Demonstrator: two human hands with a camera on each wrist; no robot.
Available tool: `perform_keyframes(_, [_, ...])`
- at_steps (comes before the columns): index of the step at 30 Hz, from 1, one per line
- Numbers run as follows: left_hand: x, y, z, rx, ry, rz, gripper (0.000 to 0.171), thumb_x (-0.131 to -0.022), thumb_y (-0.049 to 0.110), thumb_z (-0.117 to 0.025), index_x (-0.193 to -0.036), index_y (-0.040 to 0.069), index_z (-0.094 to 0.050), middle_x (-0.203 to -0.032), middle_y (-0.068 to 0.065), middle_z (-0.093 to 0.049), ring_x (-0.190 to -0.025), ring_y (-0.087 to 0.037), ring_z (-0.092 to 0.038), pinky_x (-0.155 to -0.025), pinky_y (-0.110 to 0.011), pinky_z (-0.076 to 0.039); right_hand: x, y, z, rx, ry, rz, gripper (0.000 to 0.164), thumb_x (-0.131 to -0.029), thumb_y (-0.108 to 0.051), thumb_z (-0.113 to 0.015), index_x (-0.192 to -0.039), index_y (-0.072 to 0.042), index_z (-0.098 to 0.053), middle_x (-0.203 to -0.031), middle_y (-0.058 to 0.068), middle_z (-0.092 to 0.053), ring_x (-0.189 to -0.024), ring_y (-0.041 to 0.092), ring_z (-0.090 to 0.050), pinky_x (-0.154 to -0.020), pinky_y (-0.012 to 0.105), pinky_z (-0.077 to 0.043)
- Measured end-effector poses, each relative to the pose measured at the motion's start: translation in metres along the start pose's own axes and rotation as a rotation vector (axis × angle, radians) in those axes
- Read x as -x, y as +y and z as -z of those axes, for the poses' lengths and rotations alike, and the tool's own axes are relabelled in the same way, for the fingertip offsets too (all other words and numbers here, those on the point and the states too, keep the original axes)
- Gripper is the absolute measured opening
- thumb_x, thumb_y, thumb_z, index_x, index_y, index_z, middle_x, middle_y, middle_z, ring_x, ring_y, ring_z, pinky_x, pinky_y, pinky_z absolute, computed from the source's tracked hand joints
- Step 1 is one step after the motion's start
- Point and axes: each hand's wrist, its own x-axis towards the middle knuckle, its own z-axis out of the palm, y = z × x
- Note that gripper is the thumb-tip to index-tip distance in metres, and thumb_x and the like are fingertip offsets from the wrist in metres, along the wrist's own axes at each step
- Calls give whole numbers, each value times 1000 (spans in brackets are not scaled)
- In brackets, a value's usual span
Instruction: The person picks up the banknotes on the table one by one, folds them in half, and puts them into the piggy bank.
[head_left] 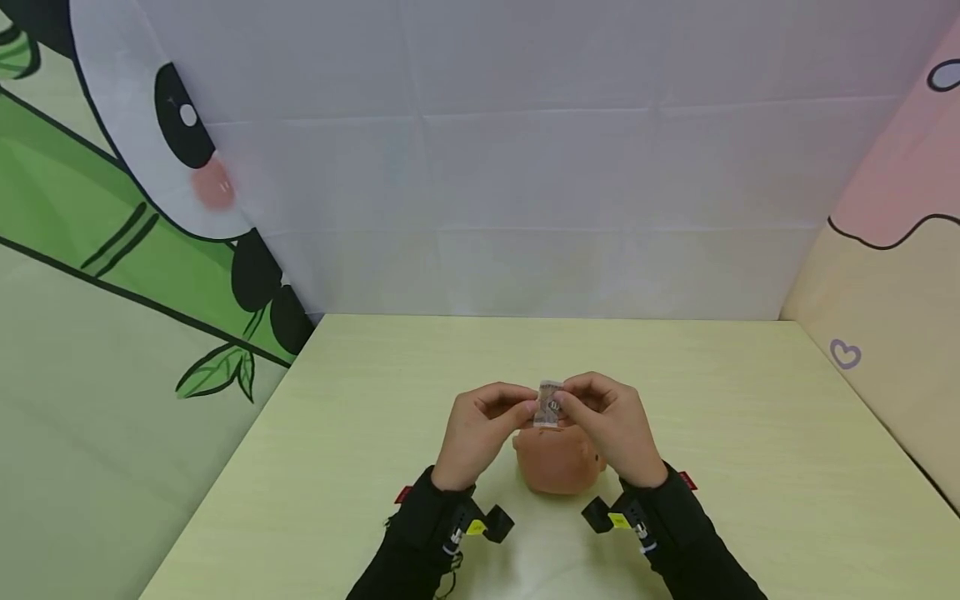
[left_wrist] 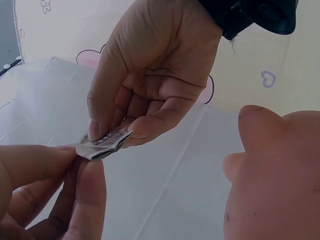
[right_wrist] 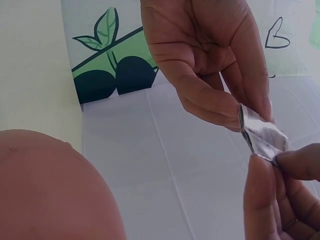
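Note:
A small folded banknote (head_left: pixel 547 408) is held up between both hands, just above and behind a pinkish-orange piggy bank (head_left: pixel 557 465). My left hand (head_left: pixel 478 432) pinches one side of the note between thumb and fingers. On the opposite side, my right hand (head_left: pixel 621 427) pinches it the same way. Several layers show along the note's folded edge in the left wrist view, where the note (left_wrist: pixel 104 145) slants between the fingertips. A shiny face of the note (right_wrist: pixel 263 137) shows in the right wrist view. The piggy bank's ear (left_wrist: pixel 260 125) stands up beside the hands.
A pale wooden table (head_left: pixel 360 400) lies under everything. Behind it hangs a light cloth backdrop (head_left: pixel 525 183), with printed cartoon side panels left and right. Black wrist cameras (head_left: pixel 498 523) sit on both dark sleeves.

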Motion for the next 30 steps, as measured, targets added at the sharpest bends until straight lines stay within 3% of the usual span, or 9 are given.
perform_keyframes(6, [0,0,-1,17,-1,10,17,-90,9,-70,-105,0,-73,-103,-21,-71,-81,-9,-69,-75,-24,-58,0,1,-1,-6,17,0,11,-92,-7,-67,-99,2,-68,-92,11,-69,-73,8,-67,-65,31,-59])
perform_keyframes(17, [2,0,-4,18,-6,20,19,-90,10,-71,-106,1,-72,-103,-21,-70,-84,-11,-68,-76,-26,-57,3,0,-3,-8,27,27,11,-91,-6,-68,-99,2,-69,-92,18,-70,-72,11,-68,-67,34,-60])
perform_keyframes(22, [5,1,-8,-48,2,21,20,-89,12,-72,-108,5,-72,-106,-15,-71,-93,-14,-66,-82,-28,-54,7,-1,-2,-44,17,51,13,-92,-4,-67,-101,4,-69,-90,12,-71,-70,14,-70,-67,38,-60])
perform_keyframes(30, [8,1,-15,-38,-39,56,21,-90,14,-72,-110,9,-72,-109,-10,-71,-99,-15,-65,-85,-30,-54,15,-6,-2,-56,15,61,14,-92,-3,-66,-102,5,-69,-90,5,-72,-70,20,-70,-66,36,-60])
